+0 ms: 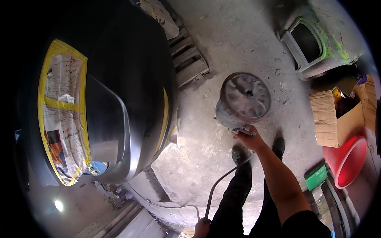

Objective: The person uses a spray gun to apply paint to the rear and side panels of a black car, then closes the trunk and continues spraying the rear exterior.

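My right hand [253, 139] is closed on a metal spray gun [241, 131] beside a grey cylindrical container [234, 99] with a stained round top. A dark hose [216, 184] runs down from the gun to my left hand [202, 225], which is closed on it at the lower edge. At the left is a dark car body [131, 55]. Its lamp area is covered with newspaper [59, 87] framed in yellow tape [83, 83], and another yellow strip runs along the panel nearer me.
A wooden pallet [190, 67] lies beyond the car on the concrete floor [238, 43]. At the right stand a grey plastic stool [317, 65] with green paint, an open cardboard box [349, 127], a red bucket [345, 162] and a green package [315, 176]. Planks [135, 226] lie at lower left.
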A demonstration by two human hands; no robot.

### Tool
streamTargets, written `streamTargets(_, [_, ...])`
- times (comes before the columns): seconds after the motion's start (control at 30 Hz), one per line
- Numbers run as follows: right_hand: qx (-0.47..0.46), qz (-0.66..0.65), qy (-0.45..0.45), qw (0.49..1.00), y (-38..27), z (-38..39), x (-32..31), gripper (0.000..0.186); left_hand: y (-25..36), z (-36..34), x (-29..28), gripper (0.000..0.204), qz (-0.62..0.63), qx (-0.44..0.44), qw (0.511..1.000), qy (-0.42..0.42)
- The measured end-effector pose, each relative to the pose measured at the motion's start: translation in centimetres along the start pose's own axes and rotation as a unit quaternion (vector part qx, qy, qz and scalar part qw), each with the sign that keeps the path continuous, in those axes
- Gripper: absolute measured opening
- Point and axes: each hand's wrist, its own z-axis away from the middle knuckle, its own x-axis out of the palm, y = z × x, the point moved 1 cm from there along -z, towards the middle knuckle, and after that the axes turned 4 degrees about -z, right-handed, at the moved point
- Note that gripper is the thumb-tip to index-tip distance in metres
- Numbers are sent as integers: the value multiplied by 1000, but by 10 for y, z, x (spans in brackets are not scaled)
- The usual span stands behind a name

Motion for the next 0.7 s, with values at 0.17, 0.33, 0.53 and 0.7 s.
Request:
streamTargets(0.17, [202,-52,-93,974,31,-33,-1,30,60,8,11,17,-25,-86,996,-14])
streamTargets(0.33, [147,8,-23,989,17,-134,-58,25,124,9,60,15,37,-130,988,73])
streamTargets(0.53, [-24,89,49,995,-56,-236,-120,22,246,15,70,12,79,-63,995,-4])
streamTargets(0.7, [31,36,-80,996,-77,-227,-125,26,326,21,47,10,77,-61,995,11])
